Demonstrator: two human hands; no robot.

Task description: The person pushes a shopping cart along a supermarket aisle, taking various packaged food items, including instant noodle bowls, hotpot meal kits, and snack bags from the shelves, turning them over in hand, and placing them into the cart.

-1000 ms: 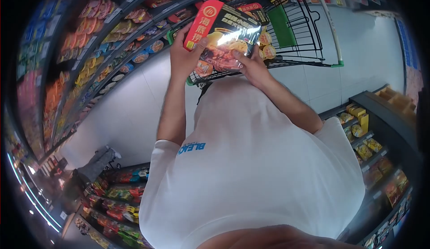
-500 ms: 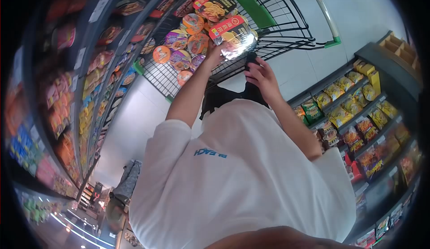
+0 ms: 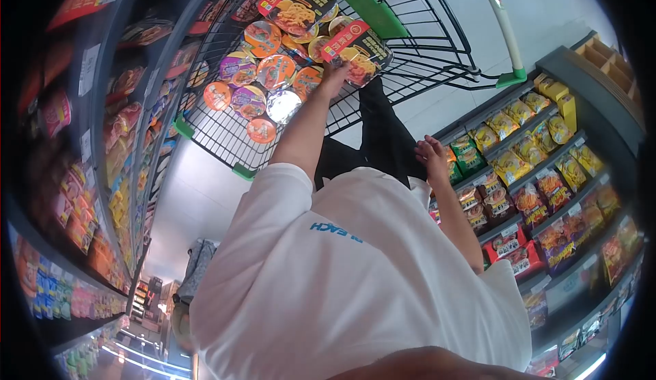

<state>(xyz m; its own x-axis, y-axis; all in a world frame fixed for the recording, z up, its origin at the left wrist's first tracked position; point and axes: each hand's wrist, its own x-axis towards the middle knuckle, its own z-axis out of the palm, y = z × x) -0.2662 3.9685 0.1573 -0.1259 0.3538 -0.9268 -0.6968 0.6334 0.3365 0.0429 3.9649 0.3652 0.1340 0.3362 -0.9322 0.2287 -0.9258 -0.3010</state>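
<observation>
My left hand (image 3: 335, 79) is closed on the near end of a boxed instant meal (image 3: 359, 52) with a red-and-black label and a food picture. The hand holds it over the near side of a wire shopping cart (image 3: 229, 131). Beyond it lies a similar instant meal box (image 3: 297, 4). Several round instant noodle cups (image 3: 277, 71) with orange, purple and yellow lids lie in the cart beside my left forearm. Away from the cart, near my hip, my right hand (image 3: 432, 156) has its fingers loosely bent and apart, with nothing visible in it.
Tall shelves (image 3: 102, 107) of packaged food run close along the left. On the right stands a lower shelf unit (image 3: 547, 155) with bagged noodles. The cart's handle (image 3: 502, 21) is at upper right. Part of another person (image 3: 198, 267) shows at lower left behind me.
My right hand has moved away from the box and cart edge, down and right towards my side. The box in my left hand has tilted, and its lid shows less glare.
</observation>
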